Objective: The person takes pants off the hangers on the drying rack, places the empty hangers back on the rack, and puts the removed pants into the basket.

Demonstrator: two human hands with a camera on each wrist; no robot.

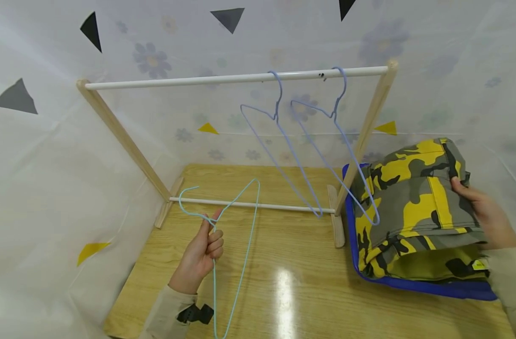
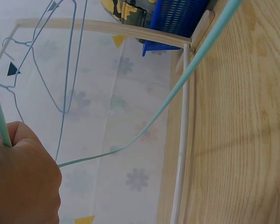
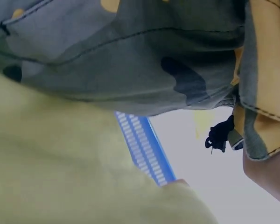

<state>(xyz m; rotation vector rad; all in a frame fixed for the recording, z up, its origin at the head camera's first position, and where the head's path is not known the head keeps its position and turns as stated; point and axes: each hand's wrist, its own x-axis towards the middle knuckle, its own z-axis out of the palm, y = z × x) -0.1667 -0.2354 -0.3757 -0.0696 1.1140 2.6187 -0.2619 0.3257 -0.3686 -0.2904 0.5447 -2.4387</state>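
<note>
My left hand (image 1: 200, 256) grips a mint-green wire hanger (image 1: 214, 282) at its neck, fingers curled in and thumb up against the wire. The hook points up and left, in front of the rack's lower bar in the head view. To the right, my right hand (image 1: 488, 214) holds the edge of a yellow, grey and black camouflage garment (image 1: 423, 207), thumb on top and fingers hidden under the cloth. That garment lies bunched in a blue basket (image 1: 427, 288). In the right wrist view, cloth (image 3: 130, 65) and a sleeve (image 3: 60, 158) fill most of the picture.
A wooden rack with a white top bar (image 1: 177, 81) stands on the wood-grain table (image 1: 283, 263). Two lilac hangers (image 1: 298, 162) hang toward the right of that bar, one overlapping the basket in the head view. Behind is a flower-print sheet (image 1: 224, 52).
</note>
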